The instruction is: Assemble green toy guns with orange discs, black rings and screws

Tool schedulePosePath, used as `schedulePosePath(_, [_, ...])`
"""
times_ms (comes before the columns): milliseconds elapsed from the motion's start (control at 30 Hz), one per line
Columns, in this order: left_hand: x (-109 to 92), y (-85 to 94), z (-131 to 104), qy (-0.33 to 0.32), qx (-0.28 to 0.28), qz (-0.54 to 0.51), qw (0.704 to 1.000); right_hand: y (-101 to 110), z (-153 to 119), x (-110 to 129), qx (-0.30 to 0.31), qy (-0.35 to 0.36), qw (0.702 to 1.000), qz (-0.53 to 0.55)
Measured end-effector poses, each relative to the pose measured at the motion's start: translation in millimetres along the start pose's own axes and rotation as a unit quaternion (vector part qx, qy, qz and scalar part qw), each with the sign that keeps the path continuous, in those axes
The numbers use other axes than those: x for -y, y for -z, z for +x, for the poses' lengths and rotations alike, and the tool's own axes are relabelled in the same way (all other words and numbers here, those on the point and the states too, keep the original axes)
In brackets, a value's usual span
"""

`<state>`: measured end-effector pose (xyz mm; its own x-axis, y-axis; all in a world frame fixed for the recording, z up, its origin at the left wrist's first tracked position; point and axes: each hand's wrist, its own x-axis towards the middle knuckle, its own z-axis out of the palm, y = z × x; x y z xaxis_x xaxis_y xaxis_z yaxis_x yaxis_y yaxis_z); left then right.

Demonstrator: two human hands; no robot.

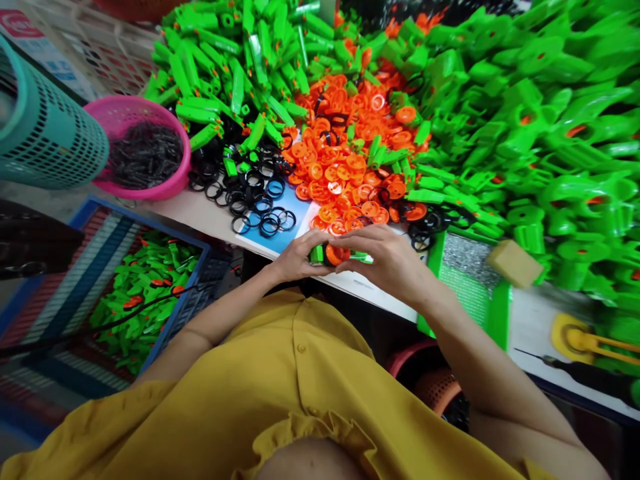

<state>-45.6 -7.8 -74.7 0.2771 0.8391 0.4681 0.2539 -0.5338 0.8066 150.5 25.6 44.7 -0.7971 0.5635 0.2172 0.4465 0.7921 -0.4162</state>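
My left hand (303, 257) and my right hand (383, 259) meet at the table's front edge. Between them is a small green plastic part with a round orange piece (338, 255) and a black ring on it. The fingers of both hands close around this part and hide much of it. Just beyond my hands lies a heap of orange round caps (345, 173). Loose black rings (270, 222) lie to its left, partly on a blue and white sheet (295, 207).
Green plastic parts (235, 60) pile up at back left, larger green shells (545, 133) at right. A pink basket (186, 153) holds dark pieces beside a teal basket (65, 133). At right are a green tray (501, 313), a tan block (515, 263) and a screwdriver (590, 380). A blue crate (200, 260) stands lower left.
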Motion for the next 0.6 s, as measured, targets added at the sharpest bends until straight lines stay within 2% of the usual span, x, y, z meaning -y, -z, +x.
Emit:
schedulePosePath(133, [1.2,0.1,0.1,0.008,0.001,0.001,1.0,3.8,3.8,-0.8,0.005,0.022,1.0,0.008])
schedulePosePath(333, [-2.3,-0.6,0.1,-0.01,-0.025,0.015,1.0,4.2,3.4,0.1,-0.004,0.021,0.999,-0.042])
schedulePosePath(467, [-4.5,-1.0,-0.9,-0.018,-0.016,-0.003,1.0,3.9,2.7,-0.2,-0.001,0.039,0.998,-0.051])
schedulePosePath(600, [-3.6,-1.0,-2.4,0.014,0.003,-0.01,1.0,4.1,4.2,1.9,0.0,0.039,0.997,-0.068])
